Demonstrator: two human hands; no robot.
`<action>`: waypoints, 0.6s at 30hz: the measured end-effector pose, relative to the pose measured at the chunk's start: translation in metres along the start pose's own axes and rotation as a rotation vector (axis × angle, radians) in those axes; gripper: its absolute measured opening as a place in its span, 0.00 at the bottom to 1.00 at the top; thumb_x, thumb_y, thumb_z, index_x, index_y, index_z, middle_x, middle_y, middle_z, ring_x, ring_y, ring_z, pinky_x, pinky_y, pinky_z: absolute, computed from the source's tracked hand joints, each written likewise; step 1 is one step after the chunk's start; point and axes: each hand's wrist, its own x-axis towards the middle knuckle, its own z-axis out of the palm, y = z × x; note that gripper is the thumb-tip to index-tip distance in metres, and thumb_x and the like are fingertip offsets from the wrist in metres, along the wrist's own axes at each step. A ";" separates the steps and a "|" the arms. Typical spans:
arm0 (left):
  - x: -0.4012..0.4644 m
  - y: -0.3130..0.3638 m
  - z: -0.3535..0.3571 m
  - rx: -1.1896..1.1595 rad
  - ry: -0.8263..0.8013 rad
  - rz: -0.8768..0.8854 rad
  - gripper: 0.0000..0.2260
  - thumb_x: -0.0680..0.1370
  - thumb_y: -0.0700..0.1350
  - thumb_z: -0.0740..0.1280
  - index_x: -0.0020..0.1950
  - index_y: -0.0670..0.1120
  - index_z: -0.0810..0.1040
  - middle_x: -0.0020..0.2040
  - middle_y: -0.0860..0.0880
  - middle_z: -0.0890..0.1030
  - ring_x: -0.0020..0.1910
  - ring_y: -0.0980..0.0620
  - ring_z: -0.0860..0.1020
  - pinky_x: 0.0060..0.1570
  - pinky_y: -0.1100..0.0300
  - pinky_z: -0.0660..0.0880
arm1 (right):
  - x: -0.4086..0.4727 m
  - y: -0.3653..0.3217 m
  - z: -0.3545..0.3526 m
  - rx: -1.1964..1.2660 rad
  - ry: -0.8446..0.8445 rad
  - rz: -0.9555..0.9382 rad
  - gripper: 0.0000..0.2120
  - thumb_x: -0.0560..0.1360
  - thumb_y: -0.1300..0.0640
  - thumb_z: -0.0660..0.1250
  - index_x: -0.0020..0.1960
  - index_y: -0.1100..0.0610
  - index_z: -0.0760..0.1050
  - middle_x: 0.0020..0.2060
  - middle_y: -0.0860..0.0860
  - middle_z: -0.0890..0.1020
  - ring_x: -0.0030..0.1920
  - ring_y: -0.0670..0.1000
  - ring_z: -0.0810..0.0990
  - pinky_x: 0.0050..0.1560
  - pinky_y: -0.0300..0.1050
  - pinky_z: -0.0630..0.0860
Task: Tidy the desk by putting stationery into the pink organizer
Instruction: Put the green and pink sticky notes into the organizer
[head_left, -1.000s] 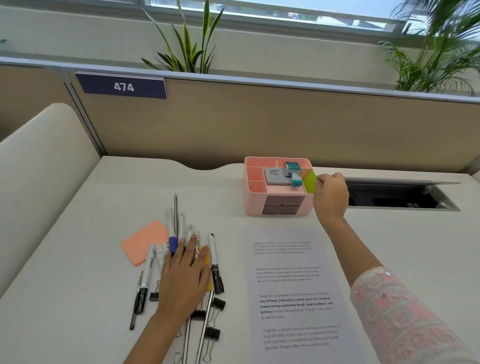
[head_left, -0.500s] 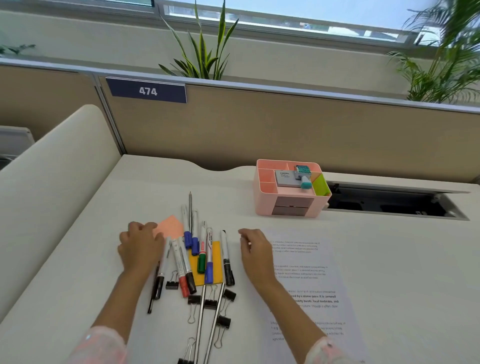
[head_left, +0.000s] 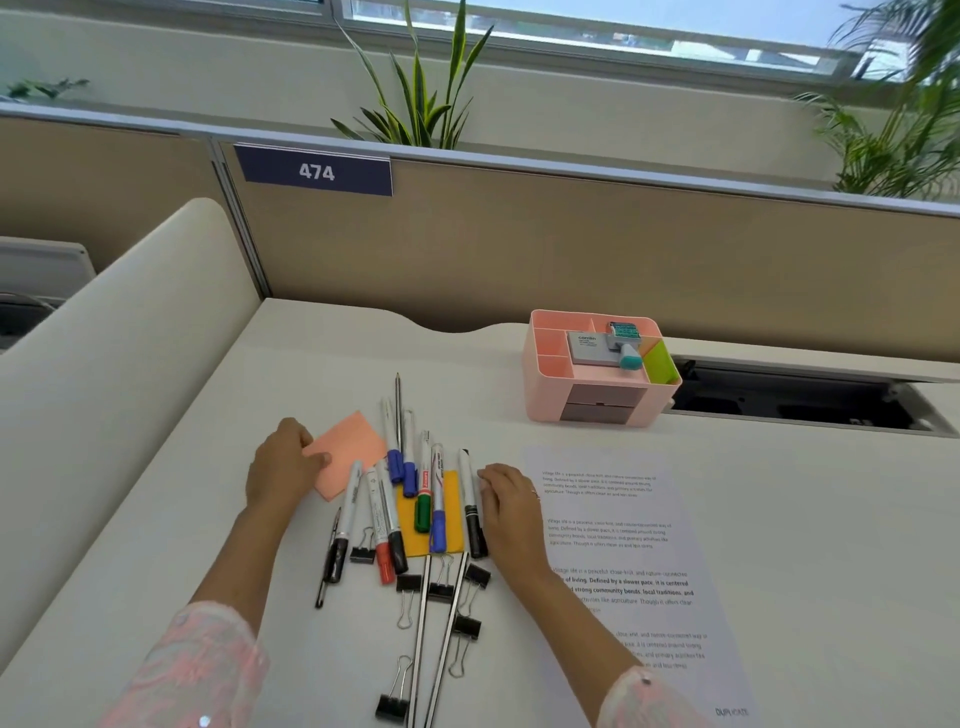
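The pink organizer (head_left: 540, 395) stands at the back of the desk, holding a grey box (head_left: 587, 347), a teal stamp (head_left: 626, 345) and green notes (head_left: 660, 362). Several markers and pens (head_left: 431, 493) lie in a heap in front of me, over a yellow note pad (head_left: 453, 519). My left hand (head_left: 280, 470) pinches the left edge of a salmon sticky note pad (head_left: 348, 447), thumb on top. My right hand (head_left: 506, 506) rests on the desk just right of a black marker (head_left: 470, 501), fingers curled toward it and holding nothing.
Several black binder clips (head_left: 457, 623) and two thin metal rods (head_left: 423, 623) lie near the front edge. A printed sheet (head_left: 628, 571) covers the desk on the right. An open cable hatch (head_left: 795, 397) sits behind it, right of the organizer. Partition walls close the back and left.
My right hand left the organizer and came down beside the black marker. My left hand slid off the pens to the salmon note pad and took hold of its edge.
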 end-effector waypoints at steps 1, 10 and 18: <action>-0.006 0.001 -0.002 -0.068 0.069 0.025 0.09 0.73 0.39 0.70 0.48 0.42 0.72 0.48 0.42 0.78 0.45 0.42 0.75 0.40 0.55 0.66 | 0.000 -0.001 -0.001 0.005 -0.006 0.008 0.13 0.79 0.59 0.58 0.57 0.61 0.78 0.54 0.53 0.80 0.52 0.46 0.72 0.58 0.38 0.64; -0.050 0.048 -0.035 -0.344 0.344 0.372 0.09 0.76 0.38 0.67 0.56 0.43 0.77 0.49 0.47 0.80 0.45 0.50 0.77 0.39 0.64 0.71 | 0.016 -0.031 -0.024 0.111 -0.069 0.122 0.14 0.79 0.59 0.61 0.63 0.59 0.75 0.58 0.54 0.78 0.58 0.50 0.76 0.61 0.45 0.73; -0.092 0.086 -0.036 -0.624 -0.067 0.428 0.12 0.76 0.43 0.68 0.58 0.52 0.75 0.44 0.50 0.80 0.44 0.54 0.77 0.41 0.63 0.77 | 0.025 -0.084 -0.072 0.598 -0.273 0.241 0.24 0.75 0.47 0.67 0.68 0.52 0.69 0.57 0.47 0.79 0.57 0.45 0.77 0.54 0.38 0.74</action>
